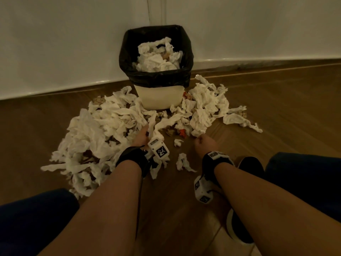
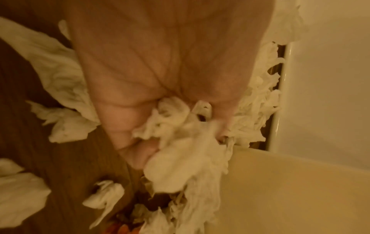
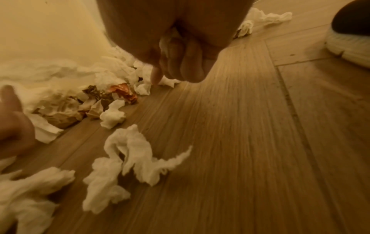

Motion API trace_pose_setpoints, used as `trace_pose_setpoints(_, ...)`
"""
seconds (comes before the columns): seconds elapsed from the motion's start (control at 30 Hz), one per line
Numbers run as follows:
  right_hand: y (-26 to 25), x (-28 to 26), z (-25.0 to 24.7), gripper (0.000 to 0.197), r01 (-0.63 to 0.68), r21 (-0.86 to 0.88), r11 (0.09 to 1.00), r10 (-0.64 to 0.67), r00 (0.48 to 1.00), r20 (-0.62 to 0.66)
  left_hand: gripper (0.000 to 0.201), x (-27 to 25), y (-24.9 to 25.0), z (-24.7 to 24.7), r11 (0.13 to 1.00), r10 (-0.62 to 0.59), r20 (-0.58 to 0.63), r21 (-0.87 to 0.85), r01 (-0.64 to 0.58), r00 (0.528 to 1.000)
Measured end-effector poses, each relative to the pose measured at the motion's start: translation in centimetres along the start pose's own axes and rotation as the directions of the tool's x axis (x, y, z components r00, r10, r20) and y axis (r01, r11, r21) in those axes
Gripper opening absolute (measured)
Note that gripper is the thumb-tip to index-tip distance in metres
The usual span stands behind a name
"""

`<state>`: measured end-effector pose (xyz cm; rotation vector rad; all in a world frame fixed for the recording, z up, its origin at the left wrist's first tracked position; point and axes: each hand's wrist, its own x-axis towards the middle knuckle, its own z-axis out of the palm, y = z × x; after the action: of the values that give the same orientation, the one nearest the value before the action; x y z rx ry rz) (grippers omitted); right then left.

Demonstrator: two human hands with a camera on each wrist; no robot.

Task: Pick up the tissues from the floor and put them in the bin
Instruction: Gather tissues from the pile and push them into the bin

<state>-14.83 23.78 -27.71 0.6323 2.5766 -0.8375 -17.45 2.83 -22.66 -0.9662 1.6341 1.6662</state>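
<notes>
Two bare forearms, each strapped at the wrist with a black band carrying a small white tracking block, are seen reaching forward and down over a wooden floor (image 1: 276,111), with dark-clad knees at the lower corners. The left hand (image 1: 142,136) is closed around a twisted wad of white tissue (image 2: 180,142); in the left wrist view its fingers (image 2: 128,120) are curled into the paper, just beside the cream wall of the bin (image 2: 290,190). The right hand (image 1: 203,143) is held as a loose fist low above the floor, and a scrap of white tissue is pinched inside its curled fingers (image 3: 188,58). Crumpled tissues (image 1: 103,130) are heaped on the floor in front of and on both sides of the bin (image 1: 160,97), mixed with a few brown and orange scraps. The bin, lined with a black bag (image 1: 127,52), is set against a pale wall (image 1: 55,43) and is already partly filled with tissues. A dark shoe (image 1: 252,166) is seen near the right wrist.
</notes>
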Motion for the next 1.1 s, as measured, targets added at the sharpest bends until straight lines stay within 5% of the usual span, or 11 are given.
trace_pose_setpoints(0.07,0.1,-0.1,0.0,0.020,0.035,-0.007,0.999,-0.035,0.999,0.001,0.076,-0.1,0.6,0.1,0.991,0.000,0.049,0.132,-0.007,0.999)
trace_pose_setpoints(0.2,0.0,-0.1,0.3,0.037,0.078,-0.053,0.996,-0.082,0.994,-0.071,0.062,-0.3,1.3,0.1,0.969,-0.049,0.130,0.248,0.015,0.990)
trace_pose_setpoints(0.27,-0.1,-0.1,0.3,0.040,0.078,-0.054,0.995,-0.081,0.995,-0.064,0.052,-0.2,1.1,0.0,0.988,-0.021,0.137,0.153,0.000,0.990)
trace_pose_setpoints(0.33,-0.1,0.0,0.2,0.042,0.072,-0.026,0.997,-0.073,0.997,-0.028,0.054,-0.3,0.8,0.3,0.990,0.044,0.195,-0.142,-0.016,0.980)
trace_pose_setpoints(0.4,0.0,0.1,0.0,0.043,0.050,0.008,0.999,-0.050,0.999,-0.015,0.059,0.2,0.2,0.4,0.958,0.032,0.156,-0.286,0.015,0.987)
trace_pose_setpoints(0.53,0.1,0.1,-0.4,0.042,-0.009,0.110,0.994,0.009,1.000,0.003,0.019,-1.3,0.1,0.7,0.992,-0.003,-0.029,-0.127,-0.001,1.000)
trace_pose_setpoints(0.73,-0.1,0.1,-0.9,0.039,-0.042,0.153,0.987,0.046,0.999,-0.017,0.022,-1.0,-0.6,1.1,0.993,-0.009,-0.144,-0.118,-0.008,0.989)
trace_pose_setpoints(0.93,-0.3,-0.1,-1.6,0.034,0.024,0.161,0.987,-0.014,0.998,-0.059,0.066,-1.6,-0.5,1.4,0.994,0.024,-0.087,-0.104,-0.033,0.996)
trace_pose_setpoints(1.1,-0.6,-0.6,-2.1,0.039,0.007,0.169,0.986,0.003,0.998,-0.059,0.049,-1.3,-0.6,0.2,0.985,0.091,-0.189,0.160,-0.061,0.978)
